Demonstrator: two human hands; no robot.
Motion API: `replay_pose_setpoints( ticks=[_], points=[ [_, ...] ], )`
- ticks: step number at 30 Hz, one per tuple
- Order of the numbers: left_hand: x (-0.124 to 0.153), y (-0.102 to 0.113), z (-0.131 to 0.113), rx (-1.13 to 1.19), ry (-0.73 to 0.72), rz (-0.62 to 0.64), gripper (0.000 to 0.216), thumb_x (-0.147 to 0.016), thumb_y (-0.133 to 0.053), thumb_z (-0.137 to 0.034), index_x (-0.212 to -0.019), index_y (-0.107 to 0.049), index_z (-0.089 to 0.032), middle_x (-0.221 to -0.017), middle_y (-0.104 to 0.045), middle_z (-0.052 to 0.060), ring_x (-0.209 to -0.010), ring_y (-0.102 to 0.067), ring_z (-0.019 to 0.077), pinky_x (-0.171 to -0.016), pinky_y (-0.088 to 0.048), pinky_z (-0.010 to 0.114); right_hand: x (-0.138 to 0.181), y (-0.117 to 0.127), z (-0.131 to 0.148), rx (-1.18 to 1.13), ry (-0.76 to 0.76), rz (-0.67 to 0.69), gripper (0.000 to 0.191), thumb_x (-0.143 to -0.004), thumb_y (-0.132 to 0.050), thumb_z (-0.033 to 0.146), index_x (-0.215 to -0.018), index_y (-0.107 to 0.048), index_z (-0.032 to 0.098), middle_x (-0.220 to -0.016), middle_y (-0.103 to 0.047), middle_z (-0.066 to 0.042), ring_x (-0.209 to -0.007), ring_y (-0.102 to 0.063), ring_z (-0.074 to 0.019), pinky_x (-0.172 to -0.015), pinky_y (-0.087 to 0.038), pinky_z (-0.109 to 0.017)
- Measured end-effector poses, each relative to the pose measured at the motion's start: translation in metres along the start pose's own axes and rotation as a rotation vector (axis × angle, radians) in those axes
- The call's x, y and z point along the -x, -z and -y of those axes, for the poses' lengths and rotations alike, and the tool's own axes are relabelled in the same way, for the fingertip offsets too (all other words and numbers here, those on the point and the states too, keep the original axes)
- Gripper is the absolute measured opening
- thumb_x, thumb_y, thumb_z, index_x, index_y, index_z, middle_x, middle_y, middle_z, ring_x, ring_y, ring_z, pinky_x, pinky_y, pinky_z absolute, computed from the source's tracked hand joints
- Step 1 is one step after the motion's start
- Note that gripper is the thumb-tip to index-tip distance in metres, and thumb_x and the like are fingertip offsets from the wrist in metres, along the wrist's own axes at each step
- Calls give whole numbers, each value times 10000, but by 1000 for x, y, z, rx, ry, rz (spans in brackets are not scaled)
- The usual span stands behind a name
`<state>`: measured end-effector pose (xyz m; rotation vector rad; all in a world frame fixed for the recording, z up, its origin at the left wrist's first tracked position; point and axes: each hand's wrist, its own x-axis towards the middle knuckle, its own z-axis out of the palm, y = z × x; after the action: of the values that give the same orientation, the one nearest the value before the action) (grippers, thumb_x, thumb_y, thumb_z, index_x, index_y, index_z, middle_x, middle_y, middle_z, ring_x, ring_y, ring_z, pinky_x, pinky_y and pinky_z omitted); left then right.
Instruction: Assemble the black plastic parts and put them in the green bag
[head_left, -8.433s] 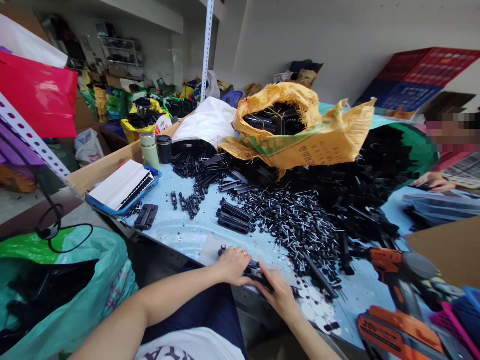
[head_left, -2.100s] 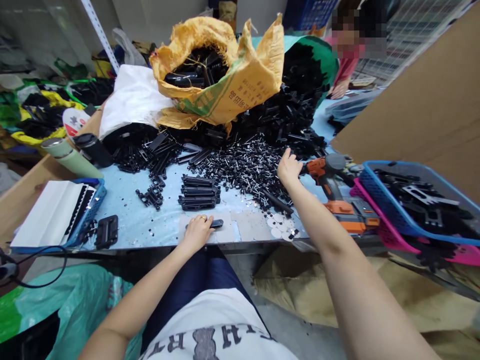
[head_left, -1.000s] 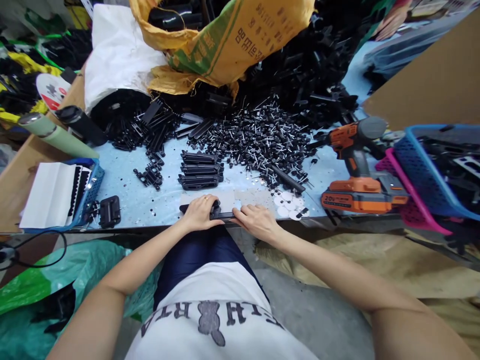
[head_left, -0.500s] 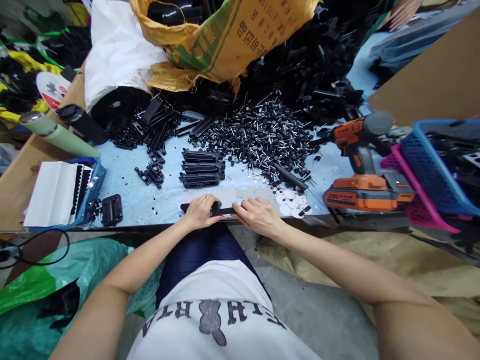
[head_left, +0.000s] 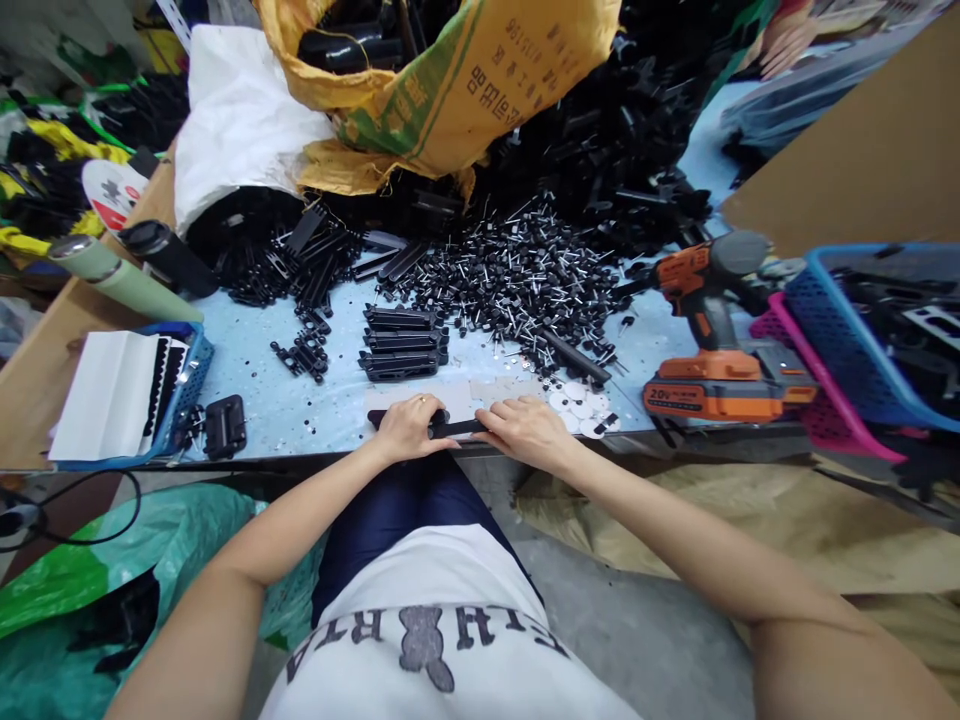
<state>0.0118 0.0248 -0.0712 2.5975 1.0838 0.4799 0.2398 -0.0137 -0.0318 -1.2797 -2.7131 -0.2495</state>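
Observation:
Close to the table's front edge, my left hand (head_left: 410,428) is closed around the left portion of a long black plastic part (head_left: 457,428). My right hand (head_left: 525,430) grips the right end of that part, fingers curled over it. The middle of the part shows between the two hands; both ends are partly covered. Just beyond my hands lies a neat stack of similar black plastic parts (head_left: 403,343). A big heap of small black pieces with metal pins (head_left: 525,280) spreads behind. Several white discs (head_left: 577,402) lie right of my right hand.
An orange cordless drill (head_left: 709,385) stands at the right, beside a pink basket (head_left: 832,420) and a blue basket (head_left: 847,330). At left are a blue tray (head_left: 196,365), a green bottle (head_left: 127,280) and a black clip-like part (head_left: 225,425). A yellow sack (head_left: 450,90) sits behind; another person's hand (head_left: 787,42) shows top right.
Both hands have shifted slightly to the right with the black part, which stays gripped between them. The whole view has moved a little too; the things on the table look unchanged.

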Motion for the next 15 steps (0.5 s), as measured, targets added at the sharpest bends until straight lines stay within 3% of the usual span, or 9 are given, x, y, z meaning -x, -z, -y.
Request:
replay_pose_setpoints(
  ticks=[4, 7, 10, 13, 15],
  points=[
    [-23, 4, -14, -19, -60, 82, 575, -736, -540, -658, -1047, -523, -175, -973, -611, 82, -930, -571, 226, -769, -449, 331, 17, -23, -24, -102, 28, -31, 372, -922, -407, 460, -898, -638, 169, -731, -632, -49, -673, -553, -142, -613, -287, -270],
    [-75, 7, -19, -155, -36, 19, 365, -900, -437, -406, -1151, -502, -149, -1138, -570, 124, -1081, -493, 243, -867, -398, 362, 31, -34, -37, -175, 10, -48, 396, -894, -439, 504, -911, -649, 169, -817, -652, -69, -760, -568, -160, -656, -333, -266],
    [-137, 3, -14, -315, 161, 86, 254, -890, -387, -128, -1047, -582, -83, -1084, -598, 169, -1067, -493, 262, -852, -389, 382, 32, -35, -41, -188, -49, -12, 415, -894, -425, 515, -884, -656, 171, -815, -656, -74, -781, -570, -166, -693, -351, -271],
    [-175, -7, -13, -324, 241, 120, 247, -842, -400, -32, -936, -628, -26, -975, -631, 202, -990, -536, 273, -819, -404, 386, 8, -31, -43, -121, -284, -4, 415, -950, -333, 428, -890, -646, 162, -823, -657, -86, -804, -572, -169, -704, -357, -261],
    [-180, -10, -17, -309, 239, 107, 250, -845, -398, -34, -927, -635, -24, -968, -633, 197, -975, -549, 266, -817, -414, 375, -22, -32, -47, -48, -498, 1, 394, -966, -295, 366, -917, -625, 155, -884, -652, -104, -853, -572, -182, -694, -364, -252]
  ],
)
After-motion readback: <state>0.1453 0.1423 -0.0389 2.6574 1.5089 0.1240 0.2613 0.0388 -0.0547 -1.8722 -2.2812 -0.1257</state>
